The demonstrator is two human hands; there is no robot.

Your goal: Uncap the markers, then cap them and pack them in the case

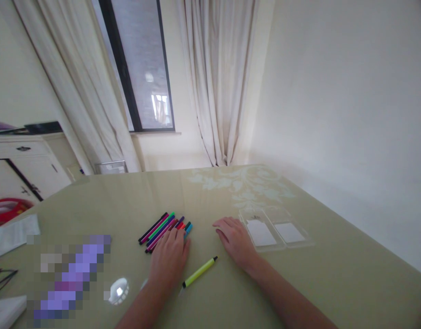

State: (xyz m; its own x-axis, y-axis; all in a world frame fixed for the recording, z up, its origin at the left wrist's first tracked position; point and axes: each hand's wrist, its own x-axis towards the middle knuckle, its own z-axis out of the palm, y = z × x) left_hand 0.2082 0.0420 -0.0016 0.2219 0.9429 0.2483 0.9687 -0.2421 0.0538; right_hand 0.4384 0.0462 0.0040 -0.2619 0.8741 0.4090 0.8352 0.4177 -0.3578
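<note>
My left hand [170, 256] lies palm down with its fingertips over the near right end of a row of felt-tip pens [159, 232] in black, green, purple, pink, red and blue. Its fingers are stretched out on the pens and hide parts of several. A lone yellow felt-tip pen [199, 272] with dark ends lies slantwise on the table between my hands. My right hand [236, 240] rests open and empty, lightly curved, thumb apart from the fingers. Beside it on the right is a flat clear plastic case [281, 247] with two white inserts [261, 233].
The glossy table [320, 283] meets a white wall on the right. At the left lie a blurred-out purple item [73, 278], a clear bag [15, 235] and a dark cord or thin frame [3, 278]. Behind are curtains [220, 82] and a white cabinet [32, 160].
</note>
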